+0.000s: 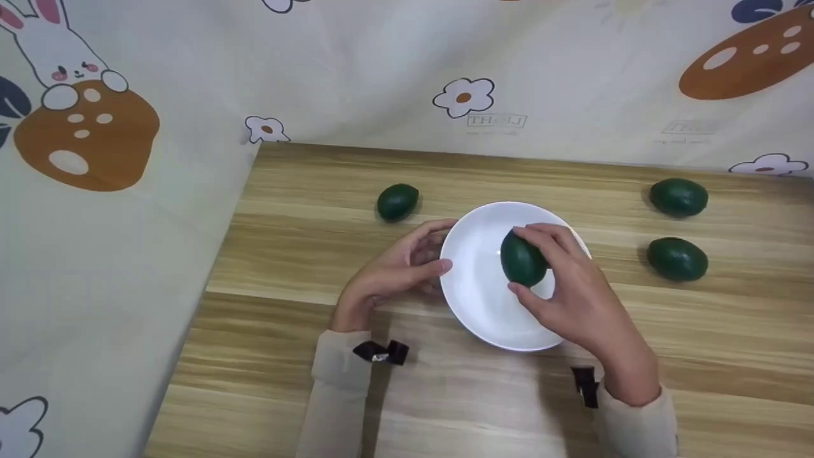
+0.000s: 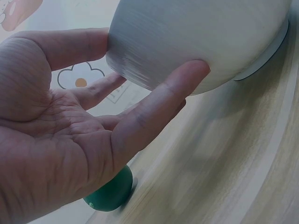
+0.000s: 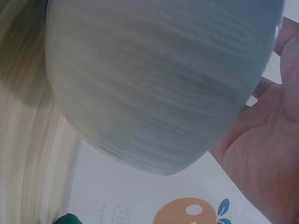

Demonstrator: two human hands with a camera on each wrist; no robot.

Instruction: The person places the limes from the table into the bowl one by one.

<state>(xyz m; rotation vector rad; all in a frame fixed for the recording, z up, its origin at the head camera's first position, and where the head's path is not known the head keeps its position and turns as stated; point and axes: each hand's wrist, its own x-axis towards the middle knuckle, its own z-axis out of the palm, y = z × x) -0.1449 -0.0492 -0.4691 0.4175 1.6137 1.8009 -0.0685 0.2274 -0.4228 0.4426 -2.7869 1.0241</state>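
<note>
A white bowl stands on the wooden table, its foot on the wood in the left wrist view. My left hand holds its left side, thumb at the rim and other fingers spread against the outer wall. Between thumb and fingertips, my right hand grips a dark green avocado over the bowl's interior. In the right wrist view the bowl's wall hides that avocado, while part of the right hand shows at the right.
One more avocado lies behind the left hand. To the right of the bowl are two others, a back avocado and a nearer avocado. A printed cloth hangs behind the table and along its left edge.
</note>
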